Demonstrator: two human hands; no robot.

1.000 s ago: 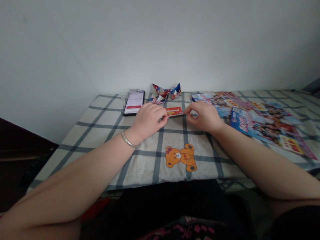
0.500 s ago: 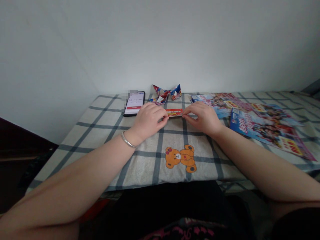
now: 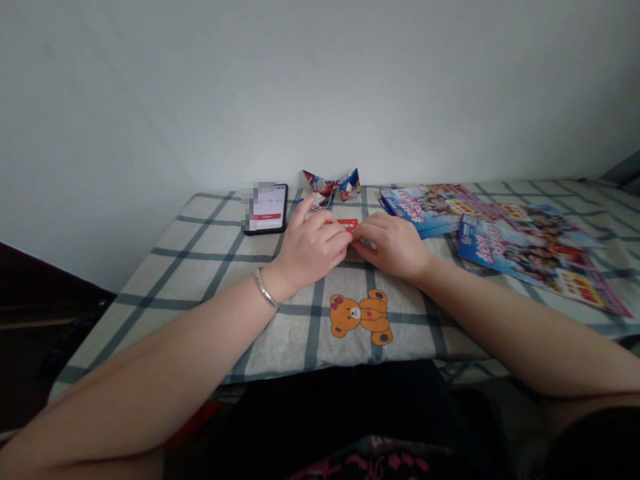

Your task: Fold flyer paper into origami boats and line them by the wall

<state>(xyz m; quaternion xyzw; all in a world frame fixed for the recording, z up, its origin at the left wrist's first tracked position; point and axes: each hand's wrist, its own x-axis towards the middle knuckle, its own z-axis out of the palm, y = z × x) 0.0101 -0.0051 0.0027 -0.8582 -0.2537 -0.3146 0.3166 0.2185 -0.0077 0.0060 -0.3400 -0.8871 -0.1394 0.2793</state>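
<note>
At the bottom edge of the frame we see a dark shirt with pink print. Just beyond, low in the middle, an orange bear is printed on the checked tablecloth. A silver bracelet circles the left wrist, left of the middle.

At the centre we find the left hand and the right hand close together over a small red paper, which lies between and partly under them. The left forefinger stretches toward the top of the frame while its other fingers bunch over the paper; the right thumb and fingers are narrow, at its right end. We cannot tell whether either hand pinches it.

On the right, we see a printed leaflet, with more leaflets overlapping behind it. Left of the centre lies a phone, its screen lit. Past the hands sits a folded paper shape with pointed tips, before the pale wall filling the upper frame.
</note>
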